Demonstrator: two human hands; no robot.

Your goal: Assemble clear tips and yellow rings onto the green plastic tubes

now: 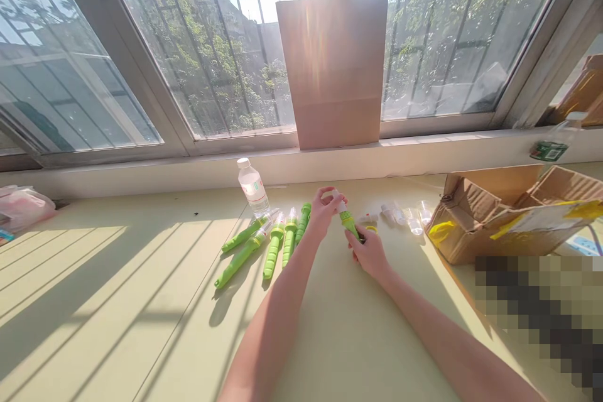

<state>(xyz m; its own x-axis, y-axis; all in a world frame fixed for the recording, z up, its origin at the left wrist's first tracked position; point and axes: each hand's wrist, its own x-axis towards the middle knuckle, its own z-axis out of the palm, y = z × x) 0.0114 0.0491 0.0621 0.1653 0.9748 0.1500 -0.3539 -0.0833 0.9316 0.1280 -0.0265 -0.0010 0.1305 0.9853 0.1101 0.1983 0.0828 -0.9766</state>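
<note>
Both hands are on one green plastic tube [348,221] with a ribbed neck, held tilted above the table. My left hand [325,208] is closed around a clear cap at the tube's upper end. Lower down, my right hand [368,247] grips the green body, its fingers hiding part of it. Left of my hands lie several similar green tubes [272,254], most with clear tops. Beyond my right hand are several loose clear plastic caps [414,223], and a small yellow piece [371,228] shows just above that hand.
A water bottle [253,187] stands behind the green tubes. On the right is an open cardboard box [513,226] with yellow tape. A cardboard sheet [336,75] leans on the window. A plastic bag [23,208] lies far left, and another bottle [556,141] is beyond the box.
</note>
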